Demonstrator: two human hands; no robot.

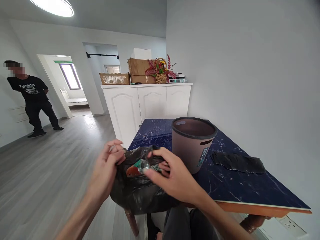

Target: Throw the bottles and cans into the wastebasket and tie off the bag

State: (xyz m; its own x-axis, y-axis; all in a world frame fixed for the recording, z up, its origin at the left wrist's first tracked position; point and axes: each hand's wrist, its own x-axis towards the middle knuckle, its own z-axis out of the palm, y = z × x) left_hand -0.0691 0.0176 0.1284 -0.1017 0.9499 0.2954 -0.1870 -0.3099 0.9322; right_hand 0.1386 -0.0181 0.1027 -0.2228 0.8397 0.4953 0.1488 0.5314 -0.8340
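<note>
A black plastic garbage bag [140, 198] sags at the near left edge of the table, its mouth turned up towards me. My left hand [107, 166] pinches the left side of its rim. At the right side of the mouth, my right hand [176, 175] has its fingers curled on the rim, with the thumb over the opening. Inside the bag lie a clear plastic bottle [144, 165] and an orange and green wrapper [132, 171], partly hidden by plastic and fingers. Just beyond my right hand stands a brownish trash can [186, 150] with a dark rim, upright.
A folded black plastic bag [238, 162] lies on the blue marbled table [232, 186], right of the can. Behind stands a white cabinet [152, 101] bearing cardboard boxes [141, 71] and a flower basket [161, 78]. A person [32, 95] stands far left by the wall.
</note>
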